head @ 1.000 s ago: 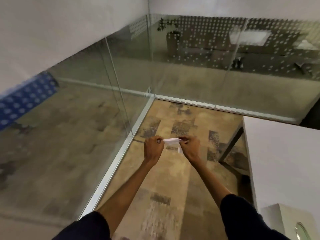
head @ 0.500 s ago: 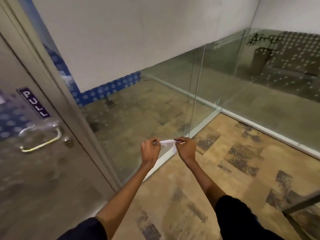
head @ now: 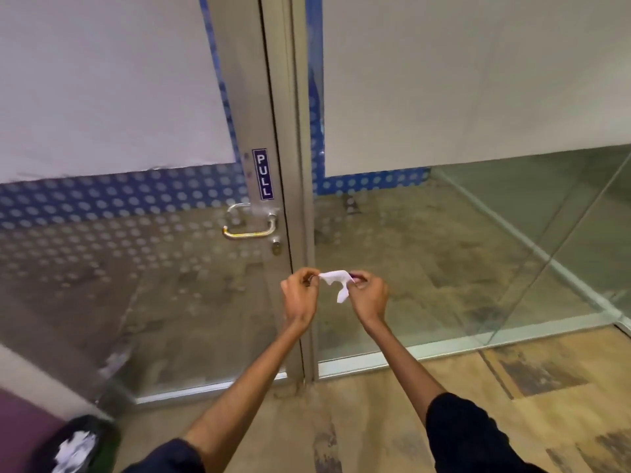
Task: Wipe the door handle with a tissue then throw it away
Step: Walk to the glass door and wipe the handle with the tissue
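Observation:
A small white tissue (head: 336, 280) is stretched between both hands in front of the door frame. My left hand (head: 300, 295) pinches its left end and my right hand (head: 368, 295) pinches its right end, with a loose corner hanging down. The metal door handle (head: 249, 230) is a curved bar on the glass door, up and to the left of my hands, under a blue PULL sign (head: 262, 174). A keyhole (head: 276, 246) sits just below the handle. Neither hand touches the handle.
A bin with a black liner (head: 73, 445) holding white crumpled paper stands at the bottom left on the floor. Glass partitions (head: 512, 250) run to the right of the metal door frame (head: 300, 199). Patterned carpet (head: 512, 387) lies underfoot.
The view has swung left from the glass corner to face the door, bringing the handle and the bin into sight. Both hands still hold the tissue stretched between them.

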A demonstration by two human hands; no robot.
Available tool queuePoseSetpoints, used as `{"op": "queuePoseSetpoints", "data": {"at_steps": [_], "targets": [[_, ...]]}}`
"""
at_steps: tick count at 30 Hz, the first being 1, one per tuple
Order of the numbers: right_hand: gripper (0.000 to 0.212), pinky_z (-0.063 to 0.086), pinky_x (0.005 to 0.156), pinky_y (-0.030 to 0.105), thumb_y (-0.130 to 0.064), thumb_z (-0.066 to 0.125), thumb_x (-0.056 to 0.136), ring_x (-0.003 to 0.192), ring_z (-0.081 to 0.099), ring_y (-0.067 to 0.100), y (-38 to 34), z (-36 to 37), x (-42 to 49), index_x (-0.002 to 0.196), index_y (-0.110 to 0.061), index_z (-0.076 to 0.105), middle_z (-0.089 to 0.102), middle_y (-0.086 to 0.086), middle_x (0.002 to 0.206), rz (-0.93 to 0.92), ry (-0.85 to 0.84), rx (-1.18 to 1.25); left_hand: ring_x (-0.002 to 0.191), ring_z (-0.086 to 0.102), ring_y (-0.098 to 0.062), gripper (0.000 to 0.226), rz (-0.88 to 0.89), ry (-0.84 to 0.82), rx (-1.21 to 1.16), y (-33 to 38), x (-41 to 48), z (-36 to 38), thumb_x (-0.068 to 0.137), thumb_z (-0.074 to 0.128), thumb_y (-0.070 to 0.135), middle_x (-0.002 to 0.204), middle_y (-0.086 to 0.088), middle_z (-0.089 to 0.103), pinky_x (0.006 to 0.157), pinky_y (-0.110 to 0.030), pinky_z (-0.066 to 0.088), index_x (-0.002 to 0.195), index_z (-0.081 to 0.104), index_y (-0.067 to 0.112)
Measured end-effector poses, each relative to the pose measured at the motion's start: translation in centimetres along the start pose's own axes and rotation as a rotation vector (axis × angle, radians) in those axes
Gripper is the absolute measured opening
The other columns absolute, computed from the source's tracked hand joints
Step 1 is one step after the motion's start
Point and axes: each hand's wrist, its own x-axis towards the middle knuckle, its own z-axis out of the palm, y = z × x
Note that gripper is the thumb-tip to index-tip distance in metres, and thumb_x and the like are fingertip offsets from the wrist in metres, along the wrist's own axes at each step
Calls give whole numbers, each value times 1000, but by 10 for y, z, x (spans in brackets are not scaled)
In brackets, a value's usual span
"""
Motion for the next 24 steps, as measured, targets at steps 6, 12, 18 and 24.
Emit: {"op": "queuePoseSetpoints", "data": {"at_steps": [6,12,18,24], "targets": [[18,58,77,37,-15,68,82,83,73,21,-34,48,-5,97,-15,77,78,6,90,-15,-59,160,76,66,-4,17,-29,192,-81,-3,5,-34,85,65,5,83,4,77,69,-1,39,87,79,15],[16,59,84,43,-7,68,88,90,71,28,-73,96,-14,102,-10,73,72,16,101,-25,-115,411,85,70,5,17,7,258,-172,-6,24,-65,84,68,4,88,13,76,83,-21,56,89,78,17],[24,55,69,16,-14,75,85,77,72,6,-109,134,-22,107,-7,70,76,5,89,-3,-111,641,88,74,-9,16,115,213,-187,-10,53,-97,89,66,7,92,5,78,86,-39,60,96,77,16],[26,54,64,11,1,70,85,68,69,-3,-148,176,-15,111,-3,67,73,8,89,-12,-21,729,99,73,-2,29,282,130,-164,-15,88,-140,89,66,5,109,2,78,93,-34,60,116,75,13]]}}
